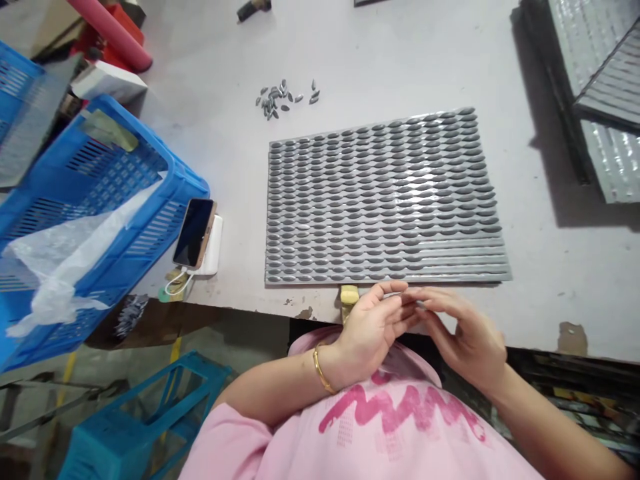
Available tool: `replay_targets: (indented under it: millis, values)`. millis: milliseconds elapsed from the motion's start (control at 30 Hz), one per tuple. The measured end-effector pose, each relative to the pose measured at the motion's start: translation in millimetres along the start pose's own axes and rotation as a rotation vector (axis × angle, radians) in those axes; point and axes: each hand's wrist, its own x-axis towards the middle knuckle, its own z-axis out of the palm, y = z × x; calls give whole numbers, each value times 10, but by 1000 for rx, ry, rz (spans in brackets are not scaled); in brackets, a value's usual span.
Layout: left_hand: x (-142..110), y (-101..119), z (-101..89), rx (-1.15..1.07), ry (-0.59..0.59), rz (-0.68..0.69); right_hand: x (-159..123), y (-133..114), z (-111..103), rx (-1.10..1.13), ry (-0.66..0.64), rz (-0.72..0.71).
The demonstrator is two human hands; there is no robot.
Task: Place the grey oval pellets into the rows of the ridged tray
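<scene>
My left hand [367, 333] is turned palm up and loosely cupped, fingers stretched to the right, just in front of the table edge. No object shows in its palm, though part of the palm is hidden. My right hand [463, 337] meets its fingertips, thumb and fingers pinched on a small grey oval piece [421, 305], only partly visible. Beyond both hands lies a flat grey panel [380, 193] set with rows of dark grey oval pieces. At its lower right, several grooved strips [465, 257] carry no ovals.
Loose oval pieces [274, 100] lie scattered behind the panel. To the left stand a blue crate [187, 175] with a plastic bag [75, 260], and a phone [194, 233] on a white power bank [214, 247]. Stacked panels [595, 100] are at right. A blue stool [115, 427] stands below.
</scene>
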Motion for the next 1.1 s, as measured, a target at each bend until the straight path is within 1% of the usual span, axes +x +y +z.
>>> replay_targets:
  millis: [100,167,267,333,467,567,667,733,833,933,1000,1100]
  values:
    - [-29,10,-7,66,27,-12,36,177,-135,-147,0,-25]
    - [-44,11,-10,94,48,-5,89,306,-207,-232,-76,-77]
    - [-59,9,-11,61,67,6,163,442,-246,-327,-208,-182]
    - [-66,10,-14,32,75,6,196,477,-240,-379,-247,-250]
    - [-73,16,-28,33,76,5,232,475,-243,-491,-272,-347]
    - [-69,21,-33,49,70,4,243,484,-267,-560,-291,-359]
    - [-56,36,-29,50,62,-2,240,522,-281,-540,-309,-364]
    - [-44,54,-20,35,57,-1,237,537,-284,-499,-314,-340]
    - [-17,90,2,-8,49,7,256,482,-288,-392,-275,-243]
    - [18,117,32,-48,5,-6,319,315,-281,-278,-211,-154]
    - [42,124,55,-54,-55,-7,374,176,-262,-245,-229,-148]
    - [68,132,86,-41,-120,-12,434,17,-232,-218,-263,-182]
